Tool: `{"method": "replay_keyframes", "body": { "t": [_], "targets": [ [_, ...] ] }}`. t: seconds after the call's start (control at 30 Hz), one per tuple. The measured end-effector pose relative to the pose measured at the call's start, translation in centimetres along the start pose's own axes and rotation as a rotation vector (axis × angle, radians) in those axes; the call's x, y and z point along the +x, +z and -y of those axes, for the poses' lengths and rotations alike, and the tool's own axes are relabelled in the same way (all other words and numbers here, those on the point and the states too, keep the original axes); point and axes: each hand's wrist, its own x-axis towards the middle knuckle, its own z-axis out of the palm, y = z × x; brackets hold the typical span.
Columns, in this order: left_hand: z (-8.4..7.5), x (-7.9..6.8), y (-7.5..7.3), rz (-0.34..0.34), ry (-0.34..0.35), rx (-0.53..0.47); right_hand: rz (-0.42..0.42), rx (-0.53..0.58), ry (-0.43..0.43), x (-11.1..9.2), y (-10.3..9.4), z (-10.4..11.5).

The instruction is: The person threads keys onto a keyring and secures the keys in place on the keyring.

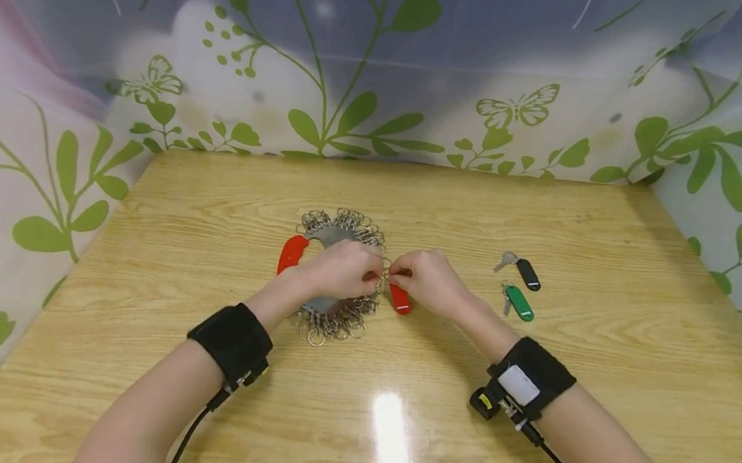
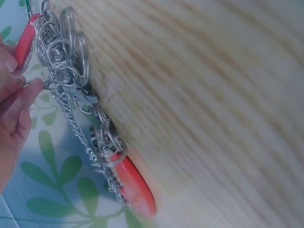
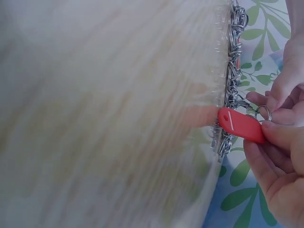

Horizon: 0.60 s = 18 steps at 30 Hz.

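A round metal key-holder plate (image 1: 322, 304) with a red handle (image 1: 290, 254) lies on the table, many small rings and clasps (image 1: 334, 326) hanging round its edge. Over its right side, my left hand (image 1: 348, 268) pinches a metal ring (image 3: 270, 114) with thumb and fingertips. My right hand (image 1: 432, 279) faces it at the plate's right edge and pinches a red key tag (image 3: 241, 126) near its ring end. The two hands' fingertips nearly meet at that ring. Fingers hide part of the ring and any key on the red tag.
To the right on the wooden table (image 1: 461, 407) lie a black key tag (image 1: 528, 275) with its key (image 1: 504, 261) and a green key tag (image 1: 520, 304) with its key (image 1: 506, 306). A leaf-patterned curtain (image 1: 383, 112) stands behind the table's far edge.
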Motion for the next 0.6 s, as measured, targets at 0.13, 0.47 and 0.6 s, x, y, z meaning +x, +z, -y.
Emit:
{"method": "replay_keyframes", "body": {
  "t": [0.13,0.47,0.6],
  "targets": [
    [0.04,-0.13,-0.04,-0.007,-0.001,-0.005,-0.011,-0.004,-0.005,0.01,0.13,0.07],
    [0.34,-0.14,0.09,-0.020,0.012,-0.041,-0.056,-0.033,-0.102,-0.15,0.36,0.11],
    [0.40,-0.11,0.08,-0.008,-0.003,-0.056,-0.080,-0.068,-0.174,-0.08,0.50,0.29]
  ]
}}
